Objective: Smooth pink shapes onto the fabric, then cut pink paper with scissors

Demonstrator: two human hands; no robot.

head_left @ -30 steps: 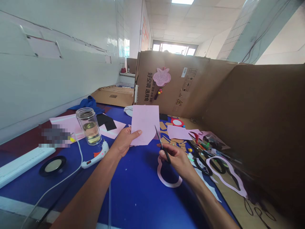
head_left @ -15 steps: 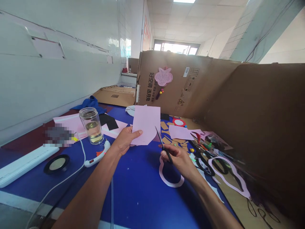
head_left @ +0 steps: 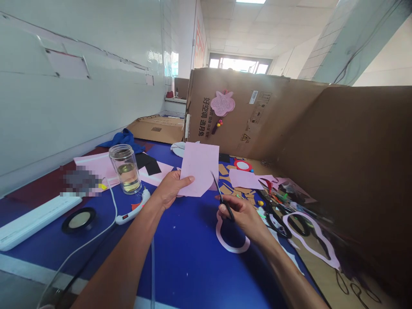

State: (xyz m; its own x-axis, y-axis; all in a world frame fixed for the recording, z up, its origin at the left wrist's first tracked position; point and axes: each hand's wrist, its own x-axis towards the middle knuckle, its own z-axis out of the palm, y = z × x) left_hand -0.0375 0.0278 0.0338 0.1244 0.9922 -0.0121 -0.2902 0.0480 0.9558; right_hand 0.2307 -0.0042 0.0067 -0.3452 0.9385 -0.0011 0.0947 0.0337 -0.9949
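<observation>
Between the thumb and fingers of my left hand [head_left: 170, 189] is a sheet of pink paper [head_left: 200, 167], raised above the blue table. Its lower right corner is cut off at a slant. My right hand [head_left: 241, 212] grips black-handled scissors [head_left: 222, 198], their blades pointing up and left towards the sheet's right edge. The blades look nearly closed; whether they touch the paper I cannot tell. Below my right hand a curved pink paper outline [head_left: 233, 248] lies on the table, its upper part hidden by the hand.
On the left are a glass jar of yellowish liquid [head_left: 128, 174], a white glue gun [head_left: 133, 213], a tape roll [head_left: 79, 220] and a power strip [head_left: 38, 221]. Cardboard scraps [head_left: 227, 189] and another pink outline [head_left: 322, 249] lie right. A cardboard wall [head_left: 280, 116] stands behind.
The whole view has shifted slightly to the right. Both hands, the pink sheet and the scissors hold nearly the same pose as before.
</observation>
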